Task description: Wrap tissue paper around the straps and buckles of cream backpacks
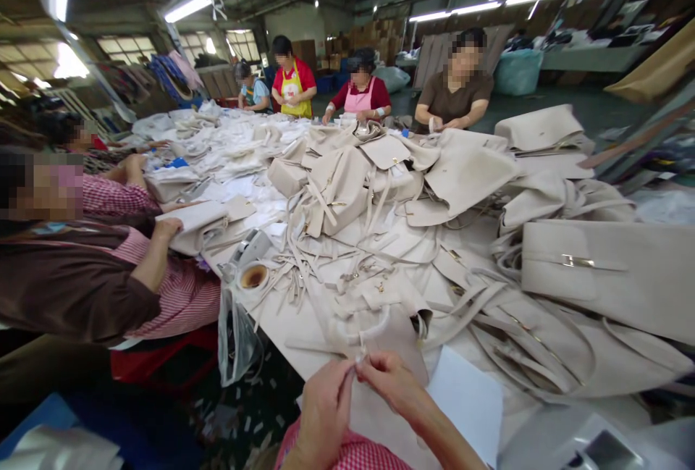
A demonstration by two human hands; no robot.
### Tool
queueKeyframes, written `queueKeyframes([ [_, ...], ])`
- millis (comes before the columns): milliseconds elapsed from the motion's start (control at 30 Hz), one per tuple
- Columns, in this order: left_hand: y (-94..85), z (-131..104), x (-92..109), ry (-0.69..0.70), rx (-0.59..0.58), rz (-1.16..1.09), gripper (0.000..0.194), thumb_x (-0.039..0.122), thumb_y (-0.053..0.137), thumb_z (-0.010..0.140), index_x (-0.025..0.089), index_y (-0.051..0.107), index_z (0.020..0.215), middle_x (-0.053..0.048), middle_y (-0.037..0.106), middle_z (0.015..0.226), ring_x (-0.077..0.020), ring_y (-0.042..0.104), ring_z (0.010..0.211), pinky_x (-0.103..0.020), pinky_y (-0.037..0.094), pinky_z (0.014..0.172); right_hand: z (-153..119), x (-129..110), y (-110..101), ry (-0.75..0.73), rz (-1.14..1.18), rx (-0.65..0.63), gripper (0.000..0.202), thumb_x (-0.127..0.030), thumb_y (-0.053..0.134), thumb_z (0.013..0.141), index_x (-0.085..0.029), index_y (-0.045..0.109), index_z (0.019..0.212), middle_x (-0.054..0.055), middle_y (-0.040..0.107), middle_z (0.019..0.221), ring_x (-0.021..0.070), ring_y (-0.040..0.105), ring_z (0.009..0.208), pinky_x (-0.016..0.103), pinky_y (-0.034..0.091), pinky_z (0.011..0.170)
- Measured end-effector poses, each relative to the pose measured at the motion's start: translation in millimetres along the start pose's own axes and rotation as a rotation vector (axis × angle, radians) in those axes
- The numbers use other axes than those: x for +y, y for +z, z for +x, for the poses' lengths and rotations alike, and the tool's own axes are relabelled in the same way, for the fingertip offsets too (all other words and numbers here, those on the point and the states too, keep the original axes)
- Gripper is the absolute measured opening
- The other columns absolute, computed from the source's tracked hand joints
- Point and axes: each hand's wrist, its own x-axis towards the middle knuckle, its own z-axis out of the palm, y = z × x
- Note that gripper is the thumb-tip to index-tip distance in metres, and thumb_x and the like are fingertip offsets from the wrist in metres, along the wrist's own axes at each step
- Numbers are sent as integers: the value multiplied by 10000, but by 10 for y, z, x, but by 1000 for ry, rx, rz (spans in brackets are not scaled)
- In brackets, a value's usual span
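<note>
At the near edge of the table, my left hand (329, 401) and my right hand (394, 383) meet fingertip to fingertip, both closed in a pinch. Something small and pale shows between the fingers, too small to name. Just beyond them lies a beige handbag (395, 336) with a curved handle, partly behind my hands. A loose beige strap (312, 345) stretches out to its left. To the right of my right hand is a white sheet (470, 397), flat on the table.
Beige bags (342, 187) with straps and gold buckles are heaped across the table. At its left edge stands a tape roll (253, 277), above a hanging plastic bag (236, 340). A co-worker (70, 274) sits on the left, handling a bag; several others work opposite.
</note>
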Motion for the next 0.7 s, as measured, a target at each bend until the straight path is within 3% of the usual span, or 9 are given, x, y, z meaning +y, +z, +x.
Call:
queueKeyframes([
  [167, 110, 56, 44, -311, 30, -337, 138, 320, 652, 705, 187, 640, 670, -10, 625, 587, -138, 518, 519, -241, 402, 505, -37, 43, -10, 40, 84, -31, 208, -374, 620, 637, -190, 608, 542, -61, 464, 465, 95, 352, 482, 239, 248, 491],
  [300, 212, 41, -54, -459, 89, -564, 254, 370, 727, 621, 208, 536, 661, 21, 607, 533, -115, 508, 472, -220, 380, 478, -34, 94, 63, 83, 168, 12, 195, -371, 621, 639, -177, 636, 660, -29, 591, 544, 115, 482, 521, 235, 291, 497],
  [467, 232, 9, -172, -588, 114, -670, 378, 429, 777, 581, 215, 488, 698, 32, 613, 567, -99, 511, 453, -197, 325, 446, 17, 150, 162, 51, 431, 43, 461, -310, 713, 584, -171, 610, 1012, -50, 629, 579, 142, 561, 566, 265, 393, 607],
  [600, 214, 21, -172, -613, 85, -730, 392, 396, 788, 558, 204, 508, 753, 28, 624, 560, -78, 485, 425, -187, 290, 433, 12, 96, 185, 49, 614, -100, 294, -157, 642, 570, -187, 595, 859, -33, 656, 672, 115, 525, 546, 250, 399, 579],
  [700, 210, 38, -170, -723, 19, -841, 424, 339, 803, 517, 185, 537, 809, 38, 611, 536, -49, 431, 391, -171, 245, 417, 8, 60, 177, 59, 801, -222, 314, -194, 686, 586, -184, 609, 891, -16, 657, 752, 102, 498, 550, 246, 394, 568],
])
